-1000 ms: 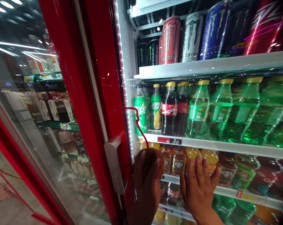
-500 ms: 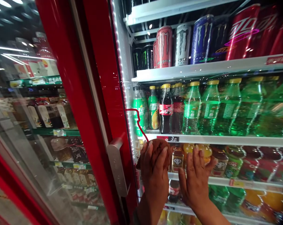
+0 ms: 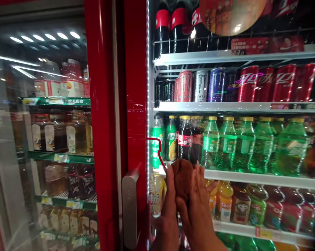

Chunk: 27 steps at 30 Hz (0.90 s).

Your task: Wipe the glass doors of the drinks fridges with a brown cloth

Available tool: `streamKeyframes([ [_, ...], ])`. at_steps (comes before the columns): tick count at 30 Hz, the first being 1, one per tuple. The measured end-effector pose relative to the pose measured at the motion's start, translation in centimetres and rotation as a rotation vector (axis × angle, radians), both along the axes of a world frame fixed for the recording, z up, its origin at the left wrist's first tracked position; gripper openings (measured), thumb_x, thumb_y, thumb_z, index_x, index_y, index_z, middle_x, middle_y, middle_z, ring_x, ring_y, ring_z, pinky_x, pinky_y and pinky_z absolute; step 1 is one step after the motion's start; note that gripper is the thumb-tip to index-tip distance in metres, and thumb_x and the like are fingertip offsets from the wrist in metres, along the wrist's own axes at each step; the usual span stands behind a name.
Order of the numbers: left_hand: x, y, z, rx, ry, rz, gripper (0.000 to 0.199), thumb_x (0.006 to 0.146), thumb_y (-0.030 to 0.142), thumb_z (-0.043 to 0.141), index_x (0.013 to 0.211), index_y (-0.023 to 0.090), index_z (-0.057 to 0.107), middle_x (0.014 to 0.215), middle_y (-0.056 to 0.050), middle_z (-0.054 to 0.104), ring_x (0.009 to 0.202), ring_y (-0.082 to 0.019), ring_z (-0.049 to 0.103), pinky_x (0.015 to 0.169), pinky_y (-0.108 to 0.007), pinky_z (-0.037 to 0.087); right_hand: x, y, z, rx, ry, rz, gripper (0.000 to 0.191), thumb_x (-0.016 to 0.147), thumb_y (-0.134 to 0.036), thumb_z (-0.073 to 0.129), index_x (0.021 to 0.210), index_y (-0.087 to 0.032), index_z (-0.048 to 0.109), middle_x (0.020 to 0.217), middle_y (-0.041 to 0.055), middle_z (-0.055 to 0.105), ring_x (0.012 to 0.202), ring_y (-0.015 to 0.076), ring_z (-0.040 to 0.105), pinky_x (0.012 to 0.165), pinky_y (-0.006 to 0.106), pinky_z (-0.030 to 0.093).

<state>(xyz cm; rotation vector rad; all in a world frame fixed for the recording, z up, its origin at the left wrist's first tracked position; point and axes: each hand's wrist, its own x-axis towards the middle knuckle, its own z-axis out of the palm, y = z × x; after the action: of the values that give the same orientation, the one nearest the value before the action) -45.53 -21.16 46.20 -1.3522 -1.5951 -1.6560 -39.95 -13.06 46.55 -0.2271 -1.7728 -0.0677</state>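
Observation:
A soft-looking, rounded brown lump (image 3: 183, 177) with creases sits between my two hands, in front of a drinks fridge. I cannot tell whether it is bunched cloth or a dough-like mass. My left hand (image 3: 170, 198) lies along its left side, the fingers pointing up and partly hidden. From the right, my right hand (image 3: 198, 198) presses against it, fingers extended and the palm turned inward. Part of the lump rises between the fingertips. Behind the hands are shelves of bottles, with a cola bottle (image 3: 185, 139) and a green bottle (image 3: 210, 146) just above.
A red door frame (image 3: 135, 87) with a grey handle (image 3: 130, 209) stands left of my hands. Beyond it is another glass-fronted fridge with bottles (image 3: 75, 136). Drink cans (image 3: 217, 85) line an upper shelf (image 3: 225, 106). A thin red line (image 3: 160, 150) runs across the glass.
My right hand has moved left and now meets the brown lump, which only my left hand held before. The view has tilted up, showing a higher shelf.

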Motion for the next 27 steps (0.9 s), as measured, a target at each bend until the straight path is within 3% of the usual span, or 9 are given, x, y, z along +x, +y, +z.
streamKeyframes([
  [3,-0.7,-0.3,2.6,0.042,0.025,-0.057,0.061,0.106,0.051,0.014,0.165,0.037,0.006,0.166,0.001,0.037,0.155,-0.026,0.032,0.119,-0.052,0.047,-1.2,0.6,4.1,0.217,0.162,-0.033,0.077,0.099,-0.016,0.051,0.165,-0.019,0.013,0.173,0.0106,0.011,0.161,0.0297,0.012,0.130,0.063,0.013],
  [5,-1.3,-0.7,4.6,0.082,0.044,-0.107,0.070,0.102,0.061,0.003,0.166,0.032,0.009,0.168,-0.002,0.033,0.155,-0.025,0.031,0.121,-0.050,0.044,-1.7,0.9,6.9,0.336,0.216,-0.015,0.072,0.097,-0.012,0.055,0.161,-0.030,0.028,0.172,0.0038,0.021,0.159,0.0286,0.022,0.130,0.061,0.019],
  [7,-2.2,-1.1,6.5,0.125,0.118,-0.121,0.081,0.097,0.071,0.001,0.165,0.031,0.016,0.171,-0.003,0.028,0.158,-0.026,0.025,0.128,-0.050,0.033,-1.9,0.8,8.5,0.362,0.235,0.019,0.056,0.097,-0.013,0.056,0.149,-0.032,0.049,0.165,0.0025,0.039,0.156,0.0288,0.032,0.127,0.058,0.030],
  [10,-3.7,-1.3,8.1,0.146,0.279,-0.058,0.083,0.096,0.076,0.011,0.164,0.031,0.022,0.171,-0.003,0.026,0.160,-0.028,0.019,0.133,-0.052,0.011,-1.6,0.4,7.5,0.369,0.203,0.072,0.035,0.099,-0.021,0.056,0.132,-0.024,0.065,0.151,0.0076,0.056,0.150,0.0324,0.040,0.122,0.060,0.039],
  [14,-5.0,-1.1,7.9,0.100,0.327,0.008,0.077,0.101,0.068,0.009,0.165,0.027,0.017,0.172,-0.005,0.022,0.160,-0.024,0.018,0.133,-0.046,0.014,0.0,2.0,4.4,0.466,0.077,0.043,0.026,0.094,-0.023,0.065,0.119,-0.027,0.070,0.140,0.0047,0.064,0.144,0.0310,0.048,0.122,0.061,0.038],
  [16,-5.2,-0.9,7.4,0.054,0.325,0.074,0.075,0.102,0.066,0.008,0.166,0.026,0.013,0.173,-0.006,0.019,0.160,-0.023,0.017,0.133,-0.045,0.011,0.5,3.0,4.8,0.473,0.099,0.000,0.026,0.090,-0.020,0.070,0.115,-0.028,0.071,0.138,0.0045,0.064,0.143,0.0308,0.050,0.121,0.062,0.041],
  [21,-4.7,0.2,6.8,-0.015,0.372,0.247,0.080,0.100,0.067,0.008,0.166,0.022,0.009,0.172,-0.011,0.022,0.161,-0.025,0.013,0.133,-0.051,0.002,-1.0,2.5,8.6,0.381,0.283,0.052,0.026,0.095,-0.021,0.064,0.120,-0.024,0.069,0.141,0.0095,0.059,0.145,0.0329,0.046,0.115,0.062,0.047],
  [24,-4.5,0.4,6.8,-0.014,0.405,0.298,0.078,0.102,0.063,0.009,0.166,0.017,0.008,0.171,-0.015,0.022,0.161,-0.025,0.013,0.132,-0.052,0.003,-0.8,2.3,8.1,0.422,0.220,0.089,0.029,0.098,-0.020,0.058,0.126,-0.022,0.067,0.139,0.0092,0.062,0.144,0.0311,0.047,0.117,0.059,0.047],
  [27,-4.2,0.4,6.8,-0.056,0.444,0.328,0.077,0.102,0.062,0.009,0.166,0.019,0.011,0.172,-0.013,0.019,0.161,-0.026,0.010,0.132,-0.054,0.003,1.3,3.9,6.6,0.490,0.119,0.059,0.033,0.095,-0.018,0.065,0.127,-0.024,0.067,0.136,0.0067,0.064,0.141,0.0292,0.050,0.118,0.057,0.047],
])
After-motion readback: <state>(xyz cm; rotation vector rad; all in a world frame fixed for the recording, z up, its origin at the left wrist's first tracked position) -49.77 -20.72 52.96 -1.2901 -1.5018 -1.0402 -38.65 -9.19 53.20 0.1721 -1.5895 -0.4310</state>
